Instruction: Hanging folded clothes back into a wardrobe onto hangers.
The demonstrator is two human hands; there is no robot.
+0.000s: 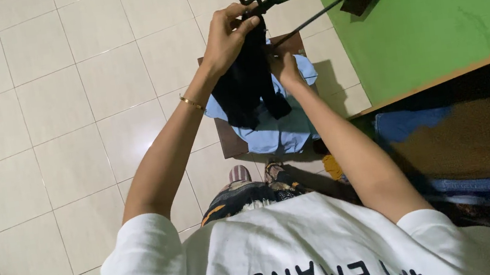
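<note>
Fingers first: the left hand (229,36) has its fingers curled tight over the neck of a black plastic hanger (277,0), thumb pressed across the top of a dark garment (248,79) where it meets the hanger. The right hand (283,67) sits just below and behind that cloth; I cannot tell from this view whether its fingers are pinching the fabric or only steadying it, since the garment covers most of them.

Step in hand, as I judge it: seating the dark garment on the hanger, with the cloth bunched at the hook end and not yet spread along the arms. The next move would call for the right hand to draw the fabric outward along the hanger arm while the left keeps the neck fixed, so the piece does not slip off.

Thing notes: garment is black or very dark navy, soft, hanging in limp folds held up between both hands. The hanger's hook curls upward above the left hand, its arms running off to the right toward a green wall (431,9).

Surroundings: a light blue shirt (282,129) lies on a small brown stool (232,142) directly beneath, on a pale tiled floor (32,122). Thin gold bracelet (192,104) on the left wrist
</note>
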